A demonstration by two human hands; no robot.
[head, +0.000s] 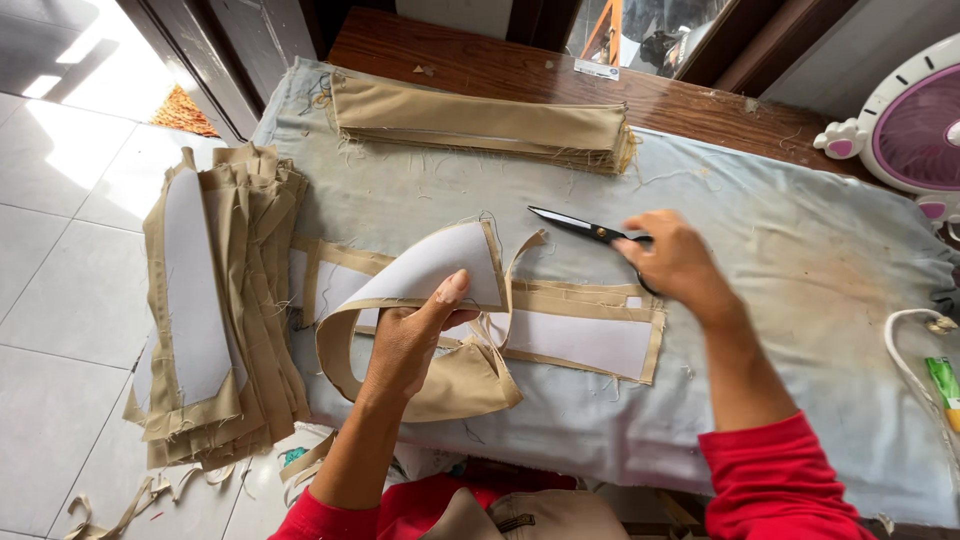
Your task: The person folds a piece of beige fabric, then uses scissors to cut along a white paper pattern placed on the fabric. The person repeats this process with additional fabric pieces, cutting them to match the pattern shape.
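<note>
Head view: left hand (pixel 415 335) pinching a curved tan fabric piece with white interfacing (pixel 430 265), lifted off the cloth-covered tabletop (pixel 800 250); right hand (pixel 675 262) at 3 o'clock of it, closed around black scissors (pixel 585 228), blades pointing toward 9 o'clock; stacked tan pieces (pixel 215 300) at 9 o'clock; folded tan stack (pixel 480 125) at 12.

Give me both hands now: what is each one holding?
Left hand: closed on a curved tan fabric piece with white lining.
Right hand: closed on black scissors, blades shut, above the table.
</note>
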